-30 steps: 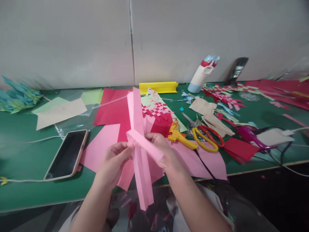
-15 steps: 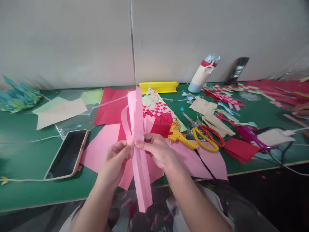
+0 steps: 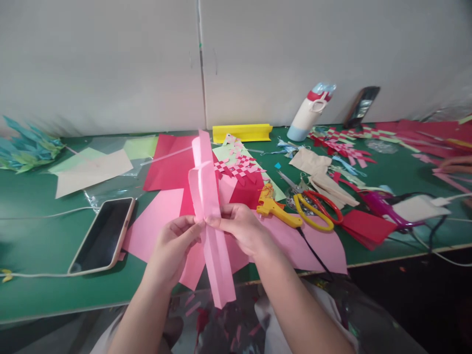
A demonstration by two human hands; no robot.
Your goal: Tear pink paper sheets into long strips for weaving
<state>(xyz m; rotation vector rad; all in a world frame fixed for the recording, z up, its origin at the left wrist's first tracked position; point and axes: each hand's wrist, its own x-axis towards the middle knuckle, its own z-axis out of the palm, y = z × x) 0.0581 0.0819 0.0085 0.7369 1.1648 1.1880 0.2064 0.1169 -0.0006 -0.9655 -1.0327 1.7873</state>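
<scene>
Two long folded pink paper strips (image 3: 211, 206) are held upright above the near edge of the green table (image 3: 44, 241). My left hand (image 3: 173, 248) pinches them from the left and my right hand (image 3: 241, 228) pinches them from the right, fingertips meeting at the strips' middle. One strip is bent over into a loop at the top. Beneath my hands lie pink sheets (image 3: 302, 243) and red sheets (image 3: 169, 164).
A phone (image 3: 103, 235) lies at the left on a white cable. A yellow glue gun (image 3: 275, 206), red and yellow scissors (image 3: 317, 209), woven pink paper (image 3: 239, 167), a bottle (image 3: 308, 113) and a yellow box (image 3: 241, 132) sit behind. Another person's hand (image 3: 455, 164) shows at the far right.
The strip that lay crosswise a second ago has been swung up along the other one, and its upper part now bends over into a loop. Another person's hand has come in at the right.
</scene>
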